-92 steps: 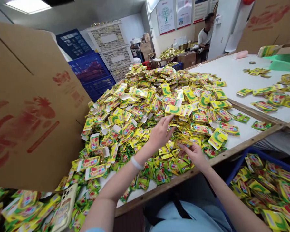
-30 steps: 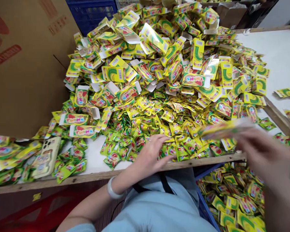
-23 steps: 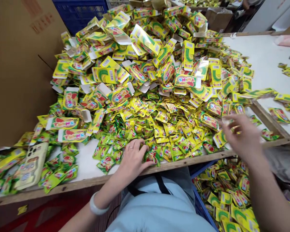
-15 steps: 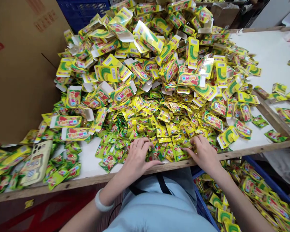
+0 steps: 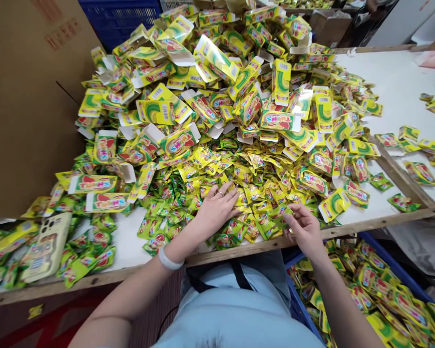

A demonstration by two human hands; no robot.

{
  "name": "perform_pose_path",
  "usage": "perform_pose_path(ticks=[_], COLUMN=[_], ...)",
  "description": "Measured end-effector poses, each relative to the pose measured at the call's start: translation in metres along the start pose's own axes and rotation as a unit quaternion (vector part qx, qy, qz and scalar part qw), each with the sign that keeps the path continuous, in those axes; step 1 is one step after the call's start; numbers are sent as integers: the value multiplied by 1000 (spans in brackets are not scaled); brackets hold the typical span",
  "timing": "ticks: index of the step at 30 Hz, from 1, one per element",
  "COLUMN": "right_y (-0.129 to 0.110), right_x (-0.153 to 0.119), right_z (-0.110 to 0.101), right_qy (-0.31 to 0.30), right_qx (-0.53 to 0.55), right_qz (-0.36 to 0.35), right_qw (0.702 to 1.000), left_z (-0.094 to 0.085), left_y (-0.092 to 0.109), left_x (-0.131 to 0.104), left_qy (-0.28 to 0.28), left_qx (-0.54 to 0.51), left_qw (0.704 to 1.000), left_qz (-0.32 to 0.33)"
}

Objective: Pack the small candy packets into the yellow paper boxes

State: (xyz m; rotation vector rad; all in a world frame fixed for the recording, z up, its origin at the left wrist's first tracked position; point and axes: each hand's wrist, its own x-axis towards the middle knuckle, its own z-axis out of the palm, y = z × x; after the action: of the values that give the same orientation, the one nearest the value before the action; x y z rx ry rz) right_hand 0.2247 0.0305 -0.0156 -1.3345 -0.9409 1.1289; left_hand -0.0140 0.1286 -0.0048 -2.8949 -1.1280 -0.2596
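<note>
My left hand (image 5: 218, 211), with a ring on one finger, lies palm down with its fingers stretched over the small yellow and green candy packets (image 5: 253, 193) heaped near the table's front edge. Nothing shows in its grip. To the right, my right hand (image 5: 305, 228) has thumb and fingers pinched at a green candy packet (image 5: 281, 213), just above the wooden edge. Behind the loose packets rises a big pile of yellow and green printed candy boxes (image 5: 181, 104), many with white flaps standing up.
A large cardboard carton (image 5: 29, 111) stands at the left. A phone (image 5: 48, 249) lies among packets at the front left. Below the table at right is a blue crate (image 5: 391, 261) full of candy boxes. A wooden strip (image 5: 402, 169) crosses the white tabletop (image 5: 391, 79).
My left hand has moved away from the edge, up onto the packets, and its fingers have straightened. My right hand has shifted slightly right and towards me, with a green packet at its fingertips.
</note>
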Motion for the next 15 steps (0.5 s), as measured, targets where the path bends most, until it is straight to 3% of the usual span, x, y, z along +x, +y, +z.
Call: perform_pose_path(ticks=[2,5,8,10,15], right_y=[-5,-15,-28,-35,-34], right_x=[2,4,9,13,21], right_z=[3,9,16,23,33], right_qy=[-19,-100,-200,-235,-185], right_qx=[17,-9,-99,-154,-150], right_qz=[-3,-28,-102,-143,-123], right_qw=[1000,995,969,949,963], left_z=[-3,-16,-35,-48,-64], left_y=[-4,-8,-3,4,16], left_x=[-1,1,2,2,0], left_qy=[-8,-1,12,-2,-17], left_qx=[-20,-82,-191,-285,-403], left_qw=[1000,997,981,958,915], left_qz=[5,12,19,24,-3])
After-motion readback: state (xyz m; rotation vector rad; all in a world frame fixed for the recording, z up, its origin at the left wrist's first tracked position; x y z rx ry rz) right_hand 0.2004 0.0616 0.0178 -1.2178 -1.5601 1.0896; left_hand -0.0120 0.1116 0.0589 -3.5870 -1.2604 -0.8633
